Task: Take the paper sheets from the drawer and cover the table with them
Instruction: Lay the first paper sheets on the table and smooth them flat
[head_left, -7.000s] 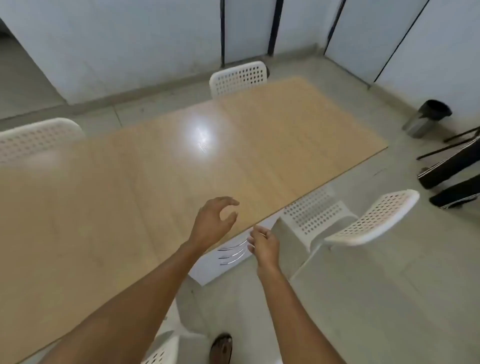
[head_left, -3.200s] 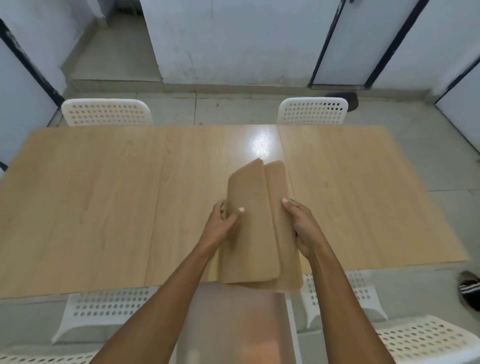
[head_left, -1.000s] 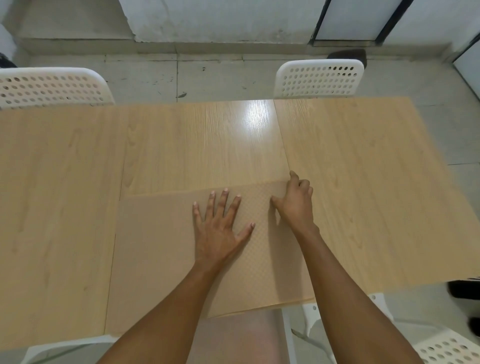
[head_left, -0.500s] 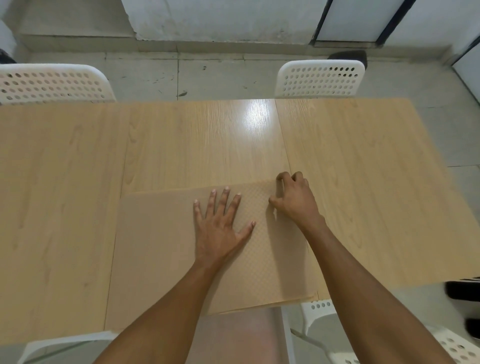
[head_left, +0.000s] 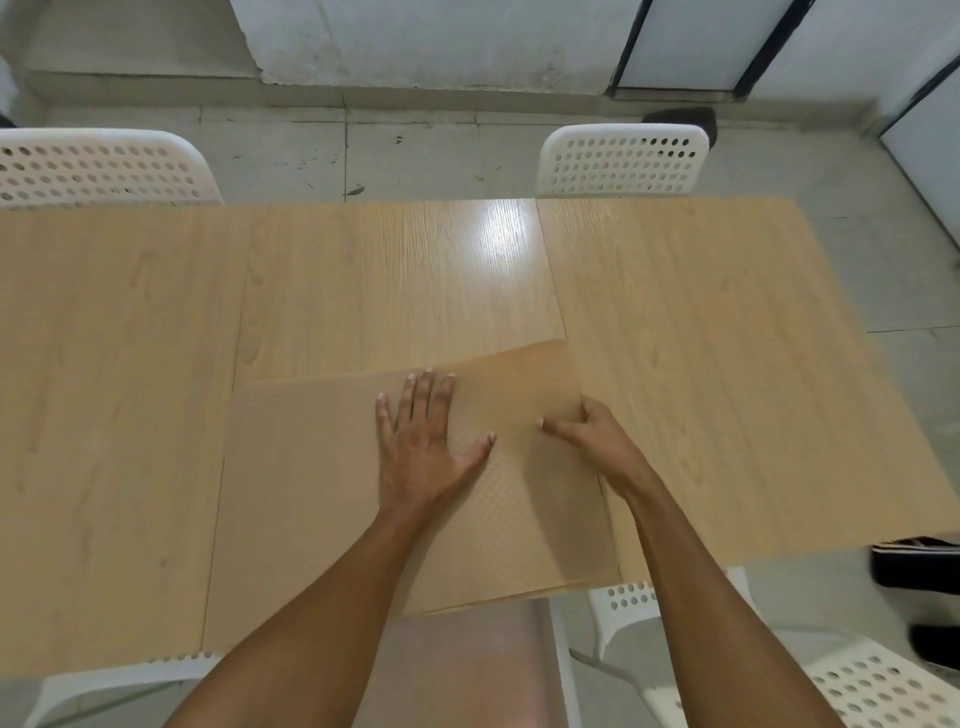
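Wood-grain surface: the long pale wooden surface (head_left: 130, 415) is lying mostly bare, with a tan sheet already spread over its right end.
Lower sheet: a flat matte tan paper sheet (head_left: 301, 493) is lying on the near middle of the surface, left of the hands.
Left hand: the left hand (head_left: 423, 447) is pressing palm-down on the paper, fingers (head_left: 415, 397) spread apart and flat, gripping nothing.
Top sheet: a second tan paper sheet with a faint dotted texture (head_left: 519, 493) is lifting and skewing at its far right corner.
Right hand: the right hand (head_left: 592, 436) is pinching that sheet's right edge, thumb on top and the other fingers curled underneath.
Step in hand: peeling one sheet off the stack, by my judgement.
Next move: likely sliding the freed sheet onto bare wood while the left hand is pinning the rest.
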